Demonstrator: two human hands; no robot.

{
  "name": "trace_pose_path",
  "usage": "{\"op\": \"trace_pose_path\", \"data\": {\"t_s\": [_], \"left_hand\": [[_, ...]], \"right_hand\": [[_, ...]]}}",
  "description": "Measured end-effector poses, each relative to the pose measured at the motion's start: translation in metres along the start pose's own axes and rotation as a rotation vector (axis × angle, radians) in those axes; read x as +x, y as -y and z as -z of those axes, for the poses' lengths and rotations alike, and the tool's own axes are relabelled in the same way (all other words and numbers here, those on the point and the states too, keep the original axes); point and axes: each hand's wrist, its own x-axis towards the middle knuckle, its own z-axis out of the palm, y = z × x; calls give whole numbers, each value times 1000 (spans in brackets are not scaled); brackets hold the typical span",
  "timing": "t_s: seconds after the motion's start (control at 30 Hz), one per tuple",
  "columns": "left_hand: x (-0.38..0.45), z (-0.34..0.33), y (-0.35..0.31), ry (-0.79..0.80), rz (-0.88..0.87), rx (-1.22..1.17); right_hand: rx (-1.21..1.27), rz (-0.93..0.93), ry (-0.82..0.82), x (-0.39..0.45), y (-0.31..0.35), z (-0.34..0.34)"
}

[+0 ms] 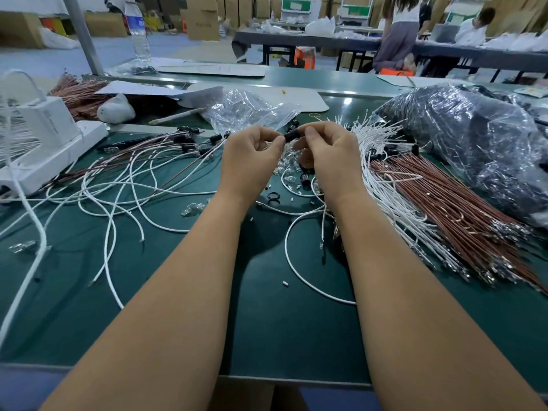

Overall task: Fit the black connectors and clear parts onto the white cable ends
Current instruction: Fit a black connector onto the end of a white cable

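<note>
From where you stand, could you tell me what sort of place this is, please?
Most likely a cable assembly workshop: bundles of white cables and copper-coloured wires cover the green bench, with stacked cardboard boxes and more worktables behind.

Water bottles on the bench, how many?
1. A clear water bottle stands upright at the far left edge of the bench, beside the grey post. Others could be hidden behind clutter.

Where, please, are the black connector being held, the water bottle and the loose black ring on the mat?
black connector (290, 135), head view, on its barrel between the fingertips.
water bottle (138, 34), head view, on its clear body.
black ring (273, 196), head view, on its rim.
</note>
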Motion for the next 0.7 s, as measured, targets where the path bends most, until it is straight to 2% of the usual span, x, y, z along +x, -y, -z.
{"op": "trace_pose_path", "data": {"t_s": [0.17,0.33,0.57,0.7], "left_hand": [[0,-1,-6,48,48,-109],[3,-1,-7,126,139,-309],[5,2,-4,227,222,-454],[2,0,-5,200,173,-376]], "right_hand": [[73,-45,114,-3,0,-6],[176,-63,99,-1,1,-4],[378,-132,91,2,0,-3],[449,-152,68,2,-1,0]]}}
